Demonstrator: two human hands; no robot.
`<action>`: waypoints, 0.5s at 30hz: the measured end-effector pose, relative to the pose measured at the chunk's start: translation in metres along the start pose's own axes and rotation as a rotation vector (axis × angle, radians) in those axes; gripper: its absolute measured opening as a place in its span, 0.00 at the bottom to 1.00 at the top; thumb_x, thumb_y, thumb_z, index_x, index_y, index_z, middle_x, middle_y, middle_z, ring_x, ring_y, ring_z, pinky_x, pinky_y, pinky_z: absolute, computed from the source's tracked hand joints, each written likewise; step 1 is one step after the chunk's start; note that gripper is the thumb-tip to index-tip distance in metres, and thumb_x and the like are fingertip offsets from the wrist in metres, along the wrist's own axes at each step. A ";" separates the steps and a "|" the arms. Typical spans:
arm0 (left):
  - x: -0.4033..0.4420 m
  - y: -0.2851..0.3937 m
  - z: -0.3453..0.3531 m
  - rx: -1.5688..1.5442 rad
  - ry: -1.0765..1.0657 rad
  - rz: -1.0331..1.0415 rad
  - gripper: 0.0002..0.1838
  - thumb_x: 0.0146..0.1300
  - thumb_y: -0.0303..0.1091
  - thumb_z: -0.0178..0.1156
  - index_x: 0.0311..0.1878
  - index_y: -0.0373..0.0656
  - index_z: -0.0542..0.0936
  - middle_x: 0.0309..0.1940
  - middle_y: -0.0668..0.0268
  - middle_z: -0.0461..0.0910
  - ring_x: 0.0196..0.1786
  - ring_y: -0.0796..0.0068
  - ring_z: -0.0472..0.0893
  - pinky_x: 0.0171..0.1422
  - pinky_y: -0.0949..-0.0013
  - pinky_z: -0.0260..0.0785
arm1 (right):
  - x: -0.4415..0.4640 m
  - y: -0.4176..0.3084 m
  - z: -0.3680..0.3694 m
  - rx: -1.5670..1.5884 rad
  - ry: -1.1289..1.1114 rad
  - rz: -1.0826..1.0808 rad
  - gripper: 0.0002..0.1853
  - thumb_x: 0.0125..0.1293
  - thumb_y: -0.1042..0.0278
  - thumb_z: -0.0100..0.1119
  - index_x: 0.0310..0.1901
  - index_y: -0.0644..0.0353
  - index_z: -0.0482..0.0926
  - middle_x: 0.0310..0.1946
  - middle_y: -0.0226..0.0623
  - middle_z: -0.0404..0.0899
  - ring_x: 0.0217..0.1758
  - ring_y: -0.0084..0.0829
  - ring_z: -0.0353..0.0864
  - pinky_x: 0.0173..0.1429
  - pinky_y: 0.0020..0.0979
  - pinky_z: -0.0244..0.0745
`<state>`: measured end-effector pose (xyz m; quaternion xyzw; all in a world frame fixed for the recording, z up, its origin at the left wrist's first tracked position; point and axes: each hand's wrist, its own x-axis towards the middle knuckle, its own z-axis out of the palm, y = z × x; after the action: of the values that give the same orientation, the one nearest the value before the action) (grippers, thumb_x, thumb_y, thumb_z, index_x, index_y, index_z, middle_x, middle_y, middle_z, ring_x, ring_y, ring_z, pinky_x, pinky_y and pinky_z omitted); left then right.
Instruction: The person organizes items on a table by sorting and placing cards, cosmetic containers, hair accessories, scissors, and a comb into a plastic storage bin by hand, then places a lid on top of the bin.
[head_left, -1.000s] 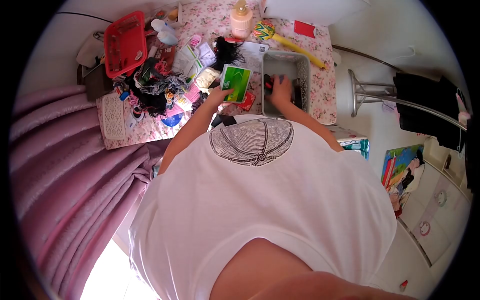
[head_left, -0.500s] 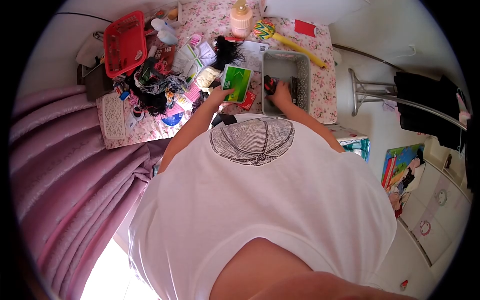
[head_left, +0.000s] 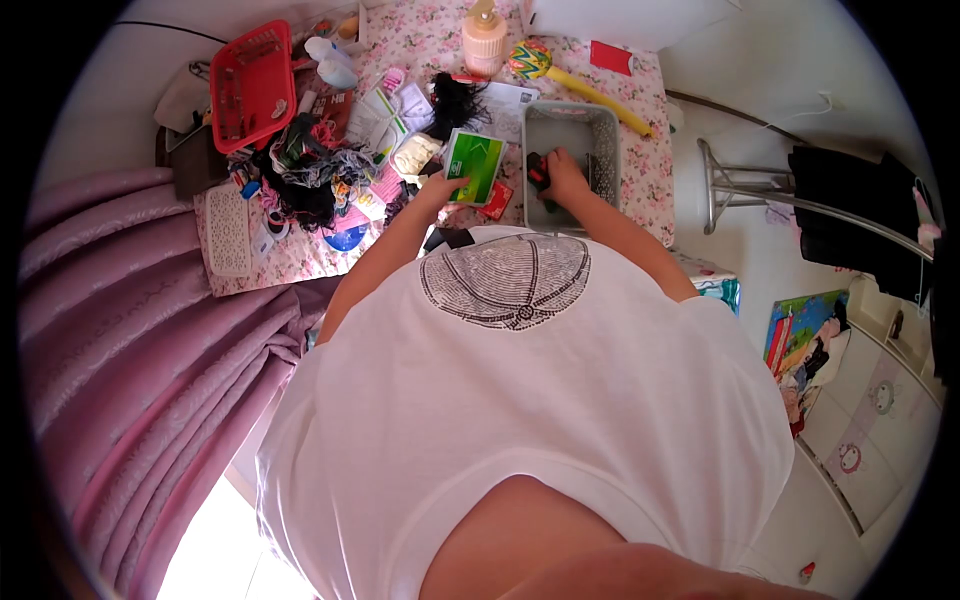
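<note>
My left hand [head_left: 440, 189] grips the lower left edge of a green packet [head_left: 474, 166] with a pale border, held above the table. Inside the grey basket [head_left: 613, 135], at its left side, my right hand [head_left: 563, 178] is closed on a black and red object [head_left: 538, 172]. A dark item [head_left: 603, 176] stands along the basket's right inner wall, partly behind my right hand. A red box [head_left: 497, 201] lies on the table between the packet and the basket. Left of the packet is a cream-coloured bundle [head_left: 414, 156].
A red basket [head_left: 252, 88] stands at the back left, above a tangle of yarn [head_left: 310, 170]. A pump bottle [head_left: 484, 42], a yellow-handled toy [head_left: 598, 103] and a red card [head_left: 610, 57] lie or stand at the back. Black hair-like strands [head_left: 457, 106] lie near the middle.
My right hand has shifted within the grey basket, and the black and red object it holds has turned and moved slightly. My left hand and the green packet have stayed almost still.
</note>
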<state>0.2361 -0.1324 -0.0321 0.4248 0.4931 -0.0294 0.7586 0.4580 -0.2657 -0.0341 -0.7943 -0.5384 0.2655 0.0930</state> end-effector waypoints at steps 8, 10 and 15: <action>0.002 0.001 -0.002 0.015 -0.019 0.016 0.15 0.52 0.35 0.56 0.44 0.44 0.72 0.35 0.66 0.76 0.36 0.71 0.76 0.35 0.67 0.71 | -0.008 -0.003 0.001 -0.016 0.019 -0.042 0.33 0.26 0.70 0.71 0.39 0.64 0.65 0.41 0.46 0.65 0.43 0.48 0.68 0.45 0.39 0.68; 0.005 -0.002 -0.003 0.009 -0.026 0.025 0.15 0.52 0.35 0.56 0.44 0.43 0.72 0.35 0.66 0.76 0.36 0.71 0.76 0.35 0.67 0.71 | -0.014 -0.008 -0.002 -0.029 0.017 -0.033 0.31 0.27 0.71 0.70 0.38 0.63 0.65 0.39 0.47 0.66 0.43 0.48 0.69 0.44 0.39 0.68; 0.004 -0.001 -0.002 -0.004 -0.007 0.019 0.15 0.52 0.35 0.56 0.44 0.43 0.72 0.35 0.66 0.76 0.36 0.71 0.76 0.35 0.68 0.71 | -0.013 -0.005 0.003 -0.031 -0.035 0.017 0.30 0.28 0.67 0.71 0.38 0.62 0.66 0.38 0.46 0.68 0.42 0.46 0.70 0.45 0.39 0.68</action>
<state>0.2363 -0.1303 -0.0357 0.4278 0.4865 -0.0228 0.7614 0.4485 -0.2761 -0.0305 -0.7955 -0.5372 0.2715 0.0691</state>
